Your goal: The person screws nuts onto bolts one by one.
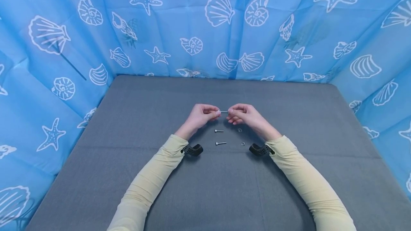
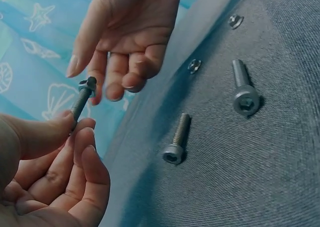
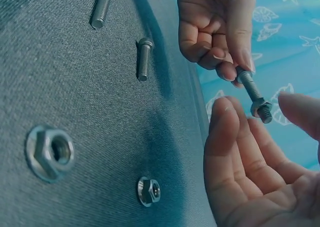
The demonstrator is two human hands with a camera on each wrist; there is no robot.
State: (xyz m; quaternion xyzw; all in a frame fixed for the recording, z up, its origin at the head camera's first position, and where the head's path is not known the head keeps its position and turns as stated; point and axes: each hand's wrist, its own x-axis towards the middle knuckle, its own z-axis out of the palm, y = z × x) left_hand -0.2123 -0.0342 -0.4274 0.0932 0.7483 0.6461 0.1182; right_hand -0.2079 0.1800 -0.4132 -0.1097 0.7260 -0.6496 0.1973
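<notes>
While left hand (image 1: 201, 115) pinches bolt (image 3: 250, 86) by head end, nut (image 3: 260, 108) threaded near tip, right hand (image 1: 248, 117) hovers beside, fingers (image 3: 222, 129) parted, empty; two other bolts (image 2: 178, 141) (image 2: 243, 84), two loose nuts (image 3: 42, 152) (image 3: 146, 192) on grey bench (image 1: 205, 195) below.

Beneath the left hand (image 1: 199, 116) and right hand (image 1: 252, 117), reaching well out on both sides of them, spreads a counter (image 1: 144, 99) covered in grey woven cloth (image 2: 225, 182), its far corners rounded. A faint crease (image 1: 321, 155) crosses the cloth on the near side of the hands. Beyond them, and along both flanks, hangs a blue curtain (image 1: 179, 20) printed with white sea motifs. Straight past the hands are a scallop shell (image 1: 219, 9) and, just right of it, a spiral shell (image 1: 257, 11). Left of the left hand, a thin dark line (image 1: 73, 66) slants down the curtain.
</notes>
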